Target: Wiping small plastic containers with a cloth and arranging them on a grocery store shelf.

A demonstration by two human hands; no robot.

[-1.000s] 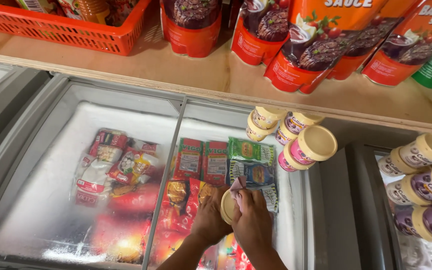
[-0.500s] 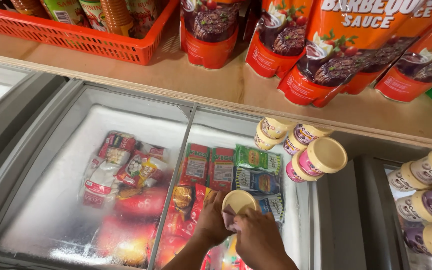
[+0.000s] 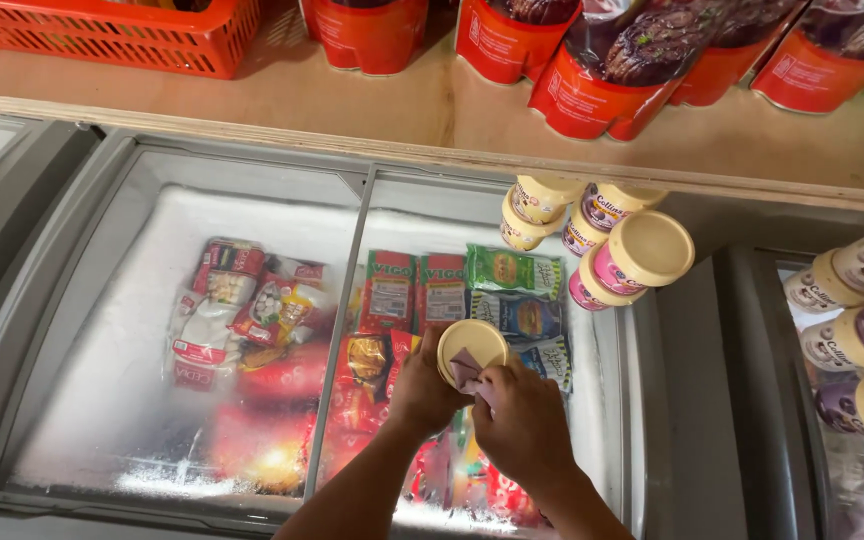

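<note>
Seen from the head camera, the left hand [image 3: 424, 385] grips a cream-lidded round tub [image 3: 471, 350] by its side, holding it over the open chest freezer [image 3: 672, 400], just above the frozen packets [image 3: 422, 292]; the right hand [image 3: 520, 420] pinches a small purplish cloth [image 3: 465, 369] against the tub's lid. More tubs [image 3: 602, 240] are stacked at the freezer's far right corner; red sauce pouches [image 3: 592, 70] and an orange basket [image 3: 122, 35] stand on the wooden shelf [image 3: 372, 105] beyond.

1 head-worn camera, looked steeply down from above, close over the chest freezer [image 3: 72, 300], shelf edge [image 3: 432, 150] crossed the frame's top, forearms entered from bottom.
</note>
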